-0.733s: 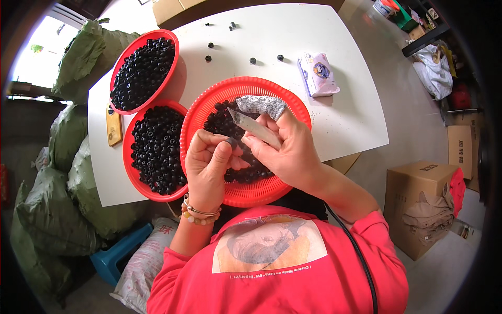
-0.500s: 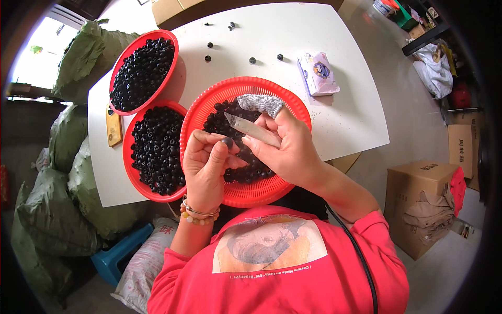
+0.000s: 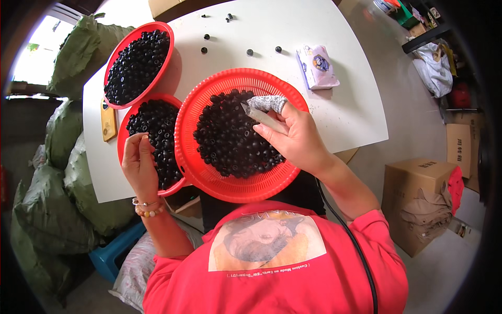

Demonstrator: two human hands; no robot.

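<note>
My right hand (image 3: 300, 138) grips a short pale-handled blade, a small knife (image 3: 265, 119), above a red slotted basket (image 3: 285, 180). A grey knitted cover (image 3: 267, 103) is on its index finger. Many small black round pieces (image 3: 230, 141), some with hollow ends, fill the basket. My left hand (image 3: 140, 168) is at the left edge of a red basin (image 3: 121, 137), its thumb and fingertips drawn together. Whatever may be between those fingertips is hidden. More black pieces (image 3: 157, 125) fill that basin.
Another red basin (image 3: 170, 49) of black pieces stands at far left. A purple-white tissue pack (image 3: 319, 68) and several loose black pieces (image 3: 250, 52) lie on the white table (image 3: 361, 104). A yellow wooden object (image 3: 108, 123) lies left. Green sacks (image 3: 49, 209) and a carton (image 3: 413, 193) flank the table.
My left hand has moved left, from over the slotted basket to the near-left basin; the black piece seen in its fingers no longer shows. My right hand keeps the knife over the basket.
</note>
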